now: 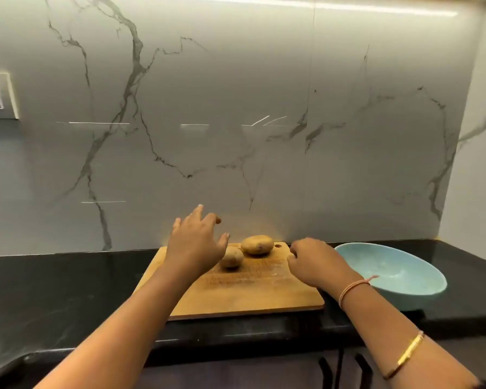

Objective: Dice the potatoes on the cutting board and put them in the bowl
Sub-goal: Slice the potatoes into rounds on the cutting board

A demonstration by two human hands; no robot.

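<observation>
item: two whole potatoes (257, 244), uncut, at the far side of the cutting board (236, 293); bowl (396, 265) just right of the board. our left hand (194, 248) hovers spread above the board's nearer potato (232, 257); our right hand (314, 262) curls at the board's right edge, and we cannot tell whether it holds anything. no knife shows. we judge: pin one potato, tuck fingertips, halve it for a flat face first.

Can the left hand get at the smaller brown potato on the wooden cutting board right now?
Probably yes. The left hand hovers open right beside the smaller brown potato on the wooden cutting board, with nothing between them; the right hand is at the board's right edge.
</observation>
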